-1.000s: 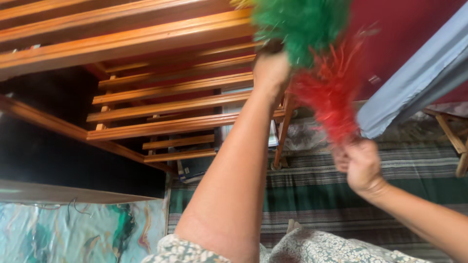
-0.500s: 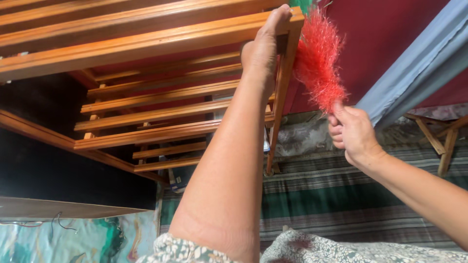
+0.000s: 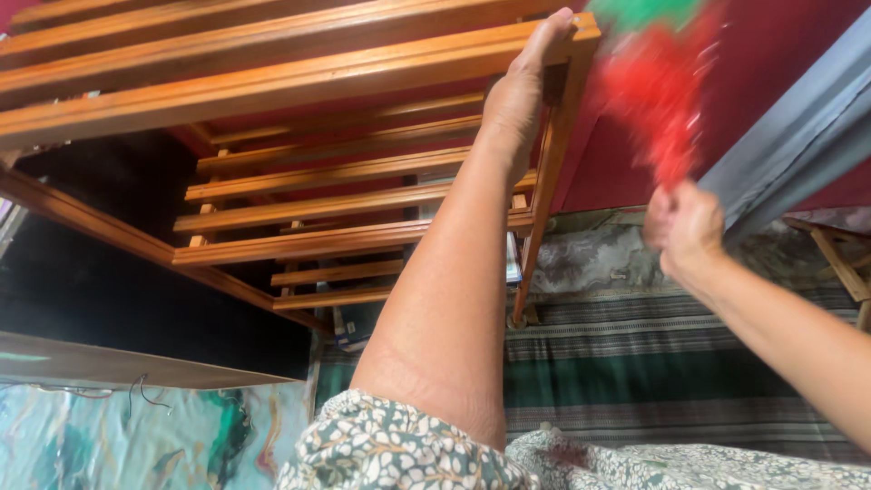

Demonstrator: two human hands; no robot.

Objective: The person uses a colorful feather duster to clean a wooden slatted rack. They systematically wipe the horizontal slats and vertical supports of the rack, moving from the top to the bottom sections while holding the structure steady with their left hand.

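Observation:
My left hand (image 3: 524,86) reaches up and grips the top corner of a slatted wooden rack (image 3: 299,82), fingers hooked over its upper rail. My right hand (image 3: 685,227) is closed around the base of a fluffy red and green duster (image 3: 658,77), which is blurred and sticks up beside the rack's right post, in front of a dark red wall (image 3: 762,54). The duster's handle is hidden inside my fist.
A grey-blue cloth (image 3: 803,136) hangs diagonally at the right. A green striped rug (image 3: 635,363) covers the floor, with a wooden folding stand (image 3: 848,268) at the far right. A dark panel (image 3: 100,290) and a patterned teal sheet (image 3: 145,436) lie at the left.
The duster has swung up and to the right past the rack's corner, now blurred. My right hand rose with it. My left hand keeps its grip on the top rail.

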